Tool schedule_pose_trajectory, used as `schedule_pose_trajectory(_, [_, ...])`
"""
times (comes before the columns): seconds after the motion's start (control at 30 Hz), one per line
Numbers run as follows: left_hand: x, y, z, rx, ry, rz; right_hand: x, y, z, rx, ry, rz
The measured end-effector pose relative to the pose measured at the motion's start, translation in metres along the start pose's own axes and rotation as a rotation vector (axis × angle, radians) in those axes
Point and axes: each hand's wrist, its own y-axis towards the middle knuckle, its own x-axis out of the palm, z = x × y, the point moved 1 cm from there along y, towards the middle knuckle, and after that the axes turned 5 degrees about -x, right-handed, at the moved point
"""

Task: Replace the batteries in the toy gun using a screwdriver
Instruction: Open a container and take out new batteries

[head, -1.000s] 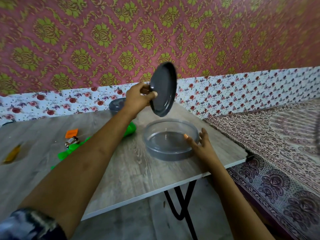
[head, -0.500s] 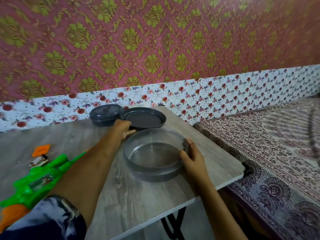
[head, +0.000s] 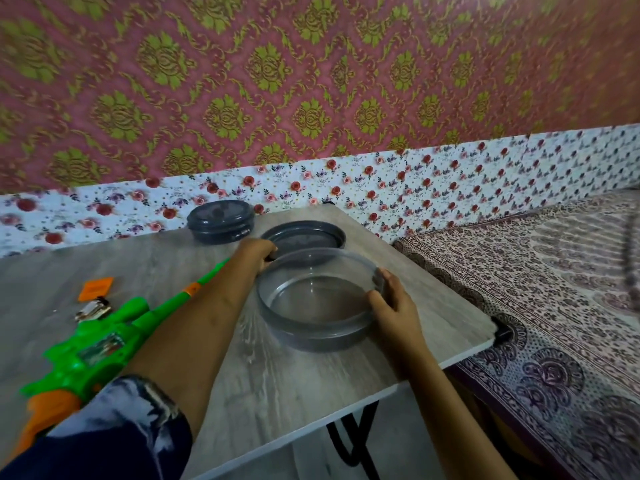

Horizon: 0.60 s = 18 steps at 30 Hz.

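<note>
The green toy gun [head: 104, 344] with an orange grip lies on the table's left side, partly under my left forearm. Beside it are small silver batteries [head: 92, 308] and an orange cover piece [head: 96, 288]. An open round grey container [head: 311, 336] stands near the table's right edge, with nothing visible inside. My right hand [head: 391, 306] grips its right wall. Its dark lid [head: 304, 237] lies flat just behind it, and my left hand [head: 258, 252] has its fingers curled on the lid's near edge. No screwdriver is in view.
A second, closed grey container [head: 221, 221] sits at the back of the wooden table [head: 277, 393]. The table's right edge and corner are close to the open container. A patterned bedspread [head: 554, 289] lies to the right, and a papered wall stands behind.
My left hand has lowered the lid from the air and laid it flat behind the open container. The right hand has stayed on the container's wall. The view has shifted left.
</note>
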Motion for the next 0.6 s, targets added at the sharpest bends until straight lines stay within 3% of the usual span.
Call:
schedule_pose_trajectory(0.13, [-0.021,-0.028,0.004,0.103,0.003,-0.03,0.0,-0.007,-0.008,0.001,-0.067,0.023])
schedule_pose_trajectory(0.23, [-0.05,-0.058,-0.002,0.252,0.131,-0.059,0.013,-0.024,-0.031,-0.225,-0.271,0.134])
schedule_pose_trajectory(0.33, [-0.095,-0.087,-0.022,0.366,0.239,-0.036,0.05,-0.034,-0.065,-0.475,-0.311,0.183])
schedule_pose_trajectory(0.6, [-0.269,-0.111,-0.099,0.261,0.356,0.272,0.218,-0.031,-0.1,-0.4,-0.158,-0.324])
